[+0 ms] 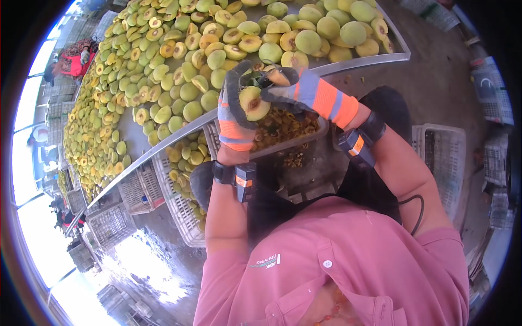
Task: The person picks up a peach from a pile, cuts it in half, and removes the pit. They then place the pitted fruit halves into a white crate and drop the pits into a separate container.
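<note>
A halved yellow-green peach (pixel 253 103), its cut face showing a reddish-brown centre, sits in my left hand (pixel 235 108). That hand wears a grey and orange glove, the fingers curled around the fruit. My right hand (pixel 296 91), gloved alike, is closed on a small tool with a tan handle (pixel 279 76), mostly hidden by the fingers. Its thumb reaches to the edge of the peach half. Both hands are just in front of the metal table edge, over a crate (pixel 321 134) holding brownish-orange scraps.
The metal-rimmed table (pixel 375 63) bears a large heap of whole and halved peaches (pixel 190 92). A white crate (pixel 182 217) with peaches stands by my left knee, another crate (pixel 451 157) to my right. A person in red (pixel 79 62) is at the far left.
</note>
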Motion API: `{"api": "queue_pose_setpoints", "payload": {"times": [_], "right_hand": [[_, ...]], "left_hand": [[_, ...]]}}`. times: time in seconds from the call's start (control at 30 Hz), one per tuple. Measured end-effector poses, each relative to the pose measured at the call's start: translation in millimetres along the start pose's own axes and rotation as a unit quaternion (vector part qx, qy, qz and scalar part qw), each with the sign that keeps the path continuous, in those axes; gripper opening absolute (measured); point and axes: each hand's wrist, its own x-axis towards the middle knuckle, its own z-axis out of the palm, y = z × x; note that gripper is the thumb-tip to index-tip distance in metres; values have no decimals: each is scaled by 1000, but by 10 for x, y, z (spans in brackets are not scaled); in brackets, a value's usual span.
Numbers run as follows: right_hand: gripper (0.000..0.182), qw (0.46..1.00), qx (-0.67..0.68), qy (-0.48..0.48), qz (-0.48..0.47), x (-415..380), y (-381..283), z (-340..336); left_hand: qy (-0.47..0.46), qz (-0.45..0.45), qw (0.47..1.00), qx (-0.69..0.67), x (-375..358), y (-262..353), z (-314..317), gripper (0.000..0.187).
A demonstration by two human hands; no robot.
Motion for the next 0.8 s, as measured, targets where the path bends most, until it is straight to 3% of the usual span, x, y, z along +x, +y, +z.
{"api": "queue_pose_setpoints", "payload": {"times": [0.03, 0.07, 0.13, 0.23, 0.3, 0.37, 0.4, 0.47, 0.5, 0.57, 0.7, 0.73, 0.8], "right_hand": [[33, 1000, -14, -19, -17, -8, -11, 14], [33, 988, -87, 11, -124, 56, 90, 40], [33, 981, -150, 45, -114, -16, -21, 109], [31, 975, -152, 68, -149, 15, 35, 144], [31, 967, -179, 59, -174, -1, 26, 149], [31, 946, -263, 34, -185, -162, -133, 216], [34, 912, -310, 5, -269, -234, -61, 273], [37, 893, -378, -69, -234, -221, 114, 345], [37, 890, -395, -84, -210, -231, 116, 349], [36, 888, -444, -118, -37, -202, 63, 172], [43, 856, -511, -68, -29, -216, 60, -64], [43, 885, -459, -26, -67, -202, 79, -103], [39, 901, -423, 66, -73, -156, 38, -193]], "left_hand": [[-13, 49, 994, 95, 6, 2, -13, 31], [-7, 1, 999, 33, -6, 9, -4, 31], [5, -93, 991, -92, -35, 82, 39, 30], [15, -77, 993, -88, -25, -49, 23, 32], [25, 7, 997, 77, -20, -60, 7, 31], [68, 6, 994, 80, 45, -116, -30, 31], [104, -39, 994, 3, 105, -238, -73, 32], [192, -103, 973, -75, 162, -70, -17, 33], [204, -84, 972, -79, 173, -93, -47, 31], [227, -43, 969, -89, 211, -186, -151, 28], [204, -69, 973, -83, 246, -155, -65, 25], [206, -64, 976, -28, 258, -121, 34, 22], [170, 87, 940, 283, 326, -122, 103, 21]]}}
